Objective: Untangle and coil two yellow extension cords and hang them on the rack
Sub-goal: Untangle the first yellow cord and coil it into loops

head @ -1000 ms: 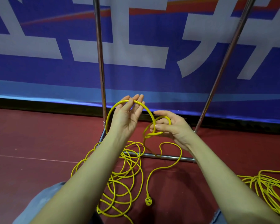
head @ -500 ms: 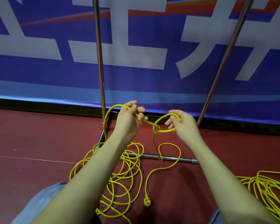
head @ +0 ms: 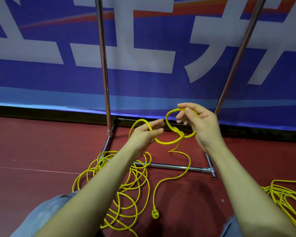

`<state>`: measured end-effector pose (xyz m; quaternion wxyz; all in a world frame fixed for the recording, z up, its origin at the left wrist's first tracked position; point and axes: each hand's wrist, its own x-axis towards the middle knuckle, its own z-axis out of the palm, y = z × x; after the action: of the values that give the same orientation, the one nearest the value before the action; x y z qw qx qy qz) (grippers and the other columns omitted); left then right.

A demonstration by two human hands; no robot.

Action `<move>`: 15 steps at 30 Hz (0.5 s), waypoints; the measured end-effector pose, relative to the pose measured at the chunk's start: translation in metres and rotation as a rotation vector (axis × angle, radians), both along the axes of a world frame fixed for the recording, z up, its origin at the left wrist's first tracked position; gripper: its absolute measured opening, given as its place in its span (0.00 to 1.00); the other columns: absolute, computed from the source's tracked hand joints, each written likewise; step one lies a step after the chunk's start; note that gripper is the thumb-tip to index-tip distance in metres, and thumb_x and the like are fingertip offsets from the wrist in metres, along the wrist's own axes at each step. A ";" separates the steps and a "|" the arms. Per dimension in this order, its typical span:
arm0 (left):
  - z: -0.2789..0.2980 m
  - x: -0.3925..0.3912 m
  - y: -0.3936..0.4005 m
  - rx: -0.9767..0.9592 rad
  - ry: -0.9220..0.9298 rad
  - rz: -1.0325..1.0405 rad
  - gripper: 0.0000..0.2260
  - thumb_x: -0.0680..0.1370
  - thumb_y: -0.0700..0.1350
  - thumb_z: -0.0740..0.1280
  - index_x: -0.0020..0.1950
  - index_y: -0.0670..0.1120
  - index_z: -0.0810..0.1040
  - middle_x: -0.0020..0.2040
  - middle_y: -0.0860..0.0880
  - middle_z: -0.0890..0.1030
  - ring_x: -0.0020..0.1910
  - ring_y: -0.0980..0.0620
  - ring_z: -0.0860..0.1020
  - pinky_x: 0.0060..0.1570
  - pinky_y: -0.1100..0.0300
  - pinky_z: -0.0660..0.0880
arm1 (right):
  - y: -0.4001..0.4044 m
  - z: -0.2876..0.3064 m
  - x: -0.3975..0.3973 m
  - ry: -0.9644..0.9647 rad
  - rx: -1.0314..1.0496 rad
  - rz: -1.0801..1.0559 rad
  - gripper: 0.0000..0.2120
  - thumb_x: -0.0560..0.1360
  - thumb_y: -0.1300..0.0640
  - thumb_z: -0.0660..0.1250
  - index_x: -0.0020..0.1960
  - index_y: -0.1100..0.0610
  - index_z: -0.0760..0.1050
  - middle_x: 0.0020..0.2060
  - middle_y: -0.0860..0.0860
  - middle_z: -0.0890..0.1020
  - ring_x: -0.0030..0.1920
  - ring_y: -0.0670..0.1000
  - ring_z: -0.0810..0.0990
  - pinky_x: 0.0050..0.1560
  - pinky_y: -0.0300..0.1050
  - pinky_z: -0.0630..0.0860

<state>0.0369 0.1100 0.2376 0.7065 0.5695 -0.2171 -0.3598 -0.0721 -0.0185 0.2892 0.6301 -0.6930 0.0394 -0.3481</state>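
We hold the first yellow cord (head: 167, 142) up in front of the rack (head: 104, 65), the two hands a little apart with a loose overhand knot (head: 177, 132) hanging between them. Our right hand (head: 203, 124) pinches the upper loop of that knot between thumb and curled fingers, while our left hand (head: 145, 134) lies nearly flat, its fingers straight, with the cord draped across them rather than gripped. From the knot the free end drops to the red floor (head: 32, 142), curving over the rack's front base bar (head: 174, 167) to a plug (head: 155, 214) lying just in front of it; the rest of this cord sits in a loose pile (head: 120, 185) beneath our left forearm. The second cord (head: 285, 192) lies bunched at the floor's right edge, untouched. To clear the knot well, we judge it best to keep the loop wide, not pull the strands taut, and feed the short plug end back through the opening, since tension would only cinch it.
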 end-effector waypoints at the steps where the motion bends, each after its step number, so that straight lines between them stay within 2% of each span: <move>1: 0.000 -0.001 -0.001 -0.023 -0.009 -0.015 0.15 0.77 0.35 0.66 0.62 0.46 0.78 0.58 0.48 0.81 0.57 0.53 0.78 0.48 0.64 0.72 | 0.000 -0.001 0.000 0.004 0.035 0.042 0.09 0.77 0.60 0.61 0.49 0.57 0.80 0.33 0.50 0.81 0.35 0.51 0.76 0.38 0.36 0.71; 4: 0.002 -0.007 -0.002 -0.071 -0.014 0.037 0.08 0.76 0.37 0.67 0.54 0.44 0.80 0.45 0.46 0.84 0.44 0.51 0.82 0.43 0.62 0.74 | -0.001 -0.002 -0.001 0.022 0.092 0.102 0.09 0.78 0.64 0.59 0.50 0.60 0.78 0.32 0.50 0.80 0.34 0.49 0.75 0.37 0.36 0.70; 6: 0.005 -0.009 -0.001 -0.038 -0.063 0.084 0.04 0.76 0.38 0.68 0.49 0.42 0.80 0.37 0.48 0.83 0.35 0.54 0.81 0.42 0.59 0.74 | -0.001 -0.002 -0.001 0.022 0.149 0.109 0.11 0.80 0.64 0.56 0.52 0.61 0.78 0.31 0.50 0.80 0.34 0.48 0.76 0.38 0.37 0.70; 8: 0.008 -0.009 0.000 -0.013 -0.096 0.134 0.02 0.76 0.38 0.68 0.47 0.42 0.80 0.36 0.48 0.83 0.32 0.54 0.80 0.41 0.58 0.76 | -0.005 -0.004 0.000 0.033 0.244 0.118 0.15 0.82 0.58 0.52 0.55 0.59 0.77 0.32 0.51 0.81 0.37 0.48 0.78 0.38 0.37 0.71; 11: 0.018 -0.004 0.002 -0.053 -0.015 0.226 0.03 0.76 0.37 0.67 0.43 0.42 0.80 0.35 0.47 0.82 0.30 0.54 0.80 0.37 0.60 0.78 | -0.013 -0.013 0.004 0.154 0.335 0.082 0.20 0.83 0.50 0.46 0.57 0.55 0.75 0.37 0.50 0.83 0.39 0.47 0.79 0.40 0.37 0.73; 15: 0.032 0.005 0.009 -0.071 0.031 0.327 0.04 0.76 0.37 0.67 0.42 0.41 0.78 0.30 0.48 0.81 0.28 0.55 0.79 0.32 0.63 0.76 | -0.015 -0.044 0.013 0.462 0.146 0.075 0.16 0.83 0.56 0.49 0.55 0.56 0.76 0.49 0.53 0.82 0.49 0.50 0.78 0.50 0.40 0.68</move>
<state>0.0421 0.1185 0.2697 0.7786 0.5661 -0.1232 -0.2411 -0.0591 -0.0334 0.2454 0.6652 -0.7079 0.1819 -0.1528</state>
